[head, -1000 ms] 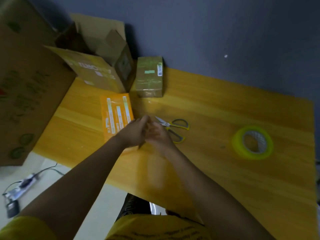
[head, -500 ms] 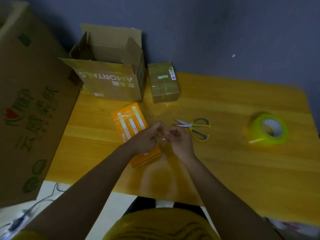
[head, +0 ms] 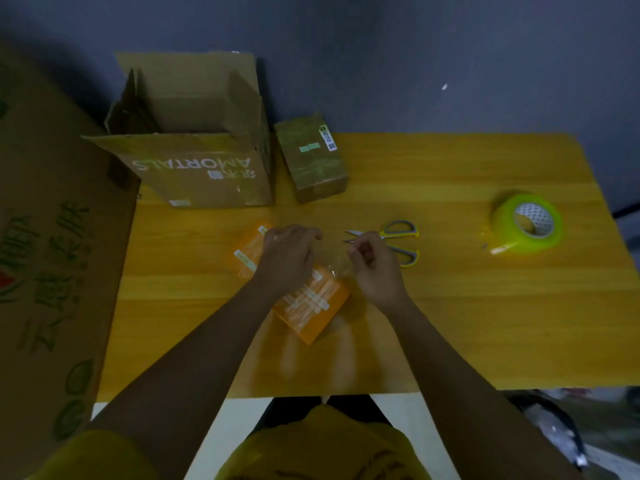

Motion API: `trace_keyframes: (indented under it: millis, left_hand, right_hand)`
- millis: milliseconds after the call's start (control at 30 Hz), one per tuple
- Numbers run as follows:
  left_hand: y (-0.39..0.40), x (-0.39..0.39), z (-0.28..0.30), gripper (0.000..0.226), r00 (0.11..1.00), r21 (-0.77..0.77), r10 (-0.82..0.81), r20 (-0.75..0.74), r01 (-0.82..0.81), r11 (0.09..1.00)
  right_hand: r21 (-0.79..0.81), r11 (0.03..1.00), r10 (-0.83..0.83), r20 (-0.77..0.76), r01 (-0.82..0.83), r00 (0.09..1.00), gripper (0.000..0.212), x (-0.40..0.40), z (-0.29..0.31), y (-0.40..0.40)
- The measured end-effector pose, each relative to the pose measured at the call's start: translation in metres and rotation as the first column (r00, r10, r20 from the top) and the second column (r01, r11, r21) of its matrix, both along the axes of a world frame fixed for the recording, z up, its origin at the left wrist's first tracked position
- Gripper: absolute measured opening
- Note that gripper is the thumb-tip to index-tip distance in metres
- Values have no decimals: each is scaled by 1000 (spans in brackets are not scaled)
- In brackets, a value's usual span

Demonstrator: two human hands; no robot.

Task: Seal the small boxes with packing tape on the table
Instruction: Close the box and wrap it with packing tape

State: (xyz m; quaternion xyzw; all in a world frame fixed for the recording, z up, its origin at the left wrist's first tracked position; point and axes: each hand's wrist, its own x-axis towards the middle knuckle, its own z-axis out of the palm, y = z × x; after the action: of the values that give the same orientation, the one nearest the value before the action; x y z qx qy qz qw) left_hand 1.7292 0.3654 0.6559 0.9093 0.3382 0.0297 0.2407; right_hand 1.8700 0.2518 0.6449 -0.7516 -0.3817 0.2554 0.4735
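A small orange box (head: 311, 311) lies flat on the yellow wooden table (head: 467, 323), partly under my hands. My left hand (head: 287, 259) hovers over the box's middle with its fingers curled. My right hand (head: 375, 268) is just right of the box, fingertips pinched together. A faint strip of clear tape (head: 333, 263) stretches between the two hands above the box. A second small brown box (head: 313, 161), wrapped in tape, stands at the back of the table. The green tape roll (head: 526, 223) sits at the far right, apart from both hands.
Yellow-and-grey scissors (head: 398, 240) lie just behind my right hand. An open cardboard box (head: 194, 157) stands at the back left. A large printed carton (head: 45, 271) blocks the table's left side. The table's front edge is close to my body.
My hands have drawn apart, pulling the tape strip out between them over the orange box. The view has swung right and tilted down; the objects on the table stay put.
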Motion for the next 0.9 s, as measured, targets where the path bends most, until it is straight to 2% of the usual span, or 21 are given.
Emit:
trace_keyframes:
  millis: [33, 100, 200, 267, 367, 500, 567, 633, 667, 700, 733, 767, 800, 900]
  left_hand:
    - [-3, -3, -12, 46, 996, 103, -47, -74, 55, 993]
    - [-9, -10, -33, 44, 991, 218, -79, -106, 101, 971]
    - [-9, -14, -43, 38, 994, 269, -78, -82, 97, 958]
    - [-10, -13, -43, 39, 994, 277, -79, -79, 99, 956]
    - [-9, -12, -44, 37, 992, 289, -90, -88, 112, 951]
    - [-8, -13, -48, 39, 995, 304, -77, -60, 91, 948]
    - [-8, -11, -47, 39, 997, 317, -63, -51, 75, 945]
    - [-9, -11, -47, 38, 998, 331, -57, -38, 66, 941]
    - [-10, -11, -47, 38, 998, 336, -55, -29, 62, 940]
    - [-10, -10, -47, 38, 998, 337, -53, -21, 57, 940]
    - [-10, -10, -48, 38, 999, 332, -48, -14, 50, 942]
    - [-10, -10, -48, 38, 999, 324, -41, -7, 42, 945]
    - [-10, -9, -48, 38, 1000, 319, -31, -3, 30, 947]
    - [-10, -9, -50, 38, 1000, 323, -24, -15, 28, 946]
  right_hand:
    - [-11, 999, 47, 4, -47, 999, 17, 6, 3, 1]
    - [-72, 988, 140, 64, -135, 988, 11, 21, 7, 4]
    - [-195, 971, 163, 107, -140, 981, 4, 39, -5, 8]
    - [-294, 946, 161, 48, -140, 986, 6, 43, -20, 14]
    - [-463, 849, 250, -73, -255, 965, 10, 43, -43, 28]
    - [-542, 747, 277, -273, -385, 921, 13, 35, -55, 34]
    - [-569, 709, 334, -248, -416, 909, 18, 30, -53, 32]
    - [-632, 640, 478, -117, -437, 870, 18, 33, -48, 31]
    - [-672, 630, 522, -6, -390, 853, 37, 37, -41, 32]
    - [-663, 685, 495, 119, -302, 861, 48, 39, -33, 30]
    - [-595, 779, 385, 206, -197, 900, 46, 36, -21, 26]
    - [-493, 861, 262, 220, -125, 940, 41, 27, -10, 19]
    - [-414, 902, 216, 179, -126, 960, 37, 12, 0, 12]
    - [-439, 840, 363, 16, -320, 932, 43, -31, 3, -4]
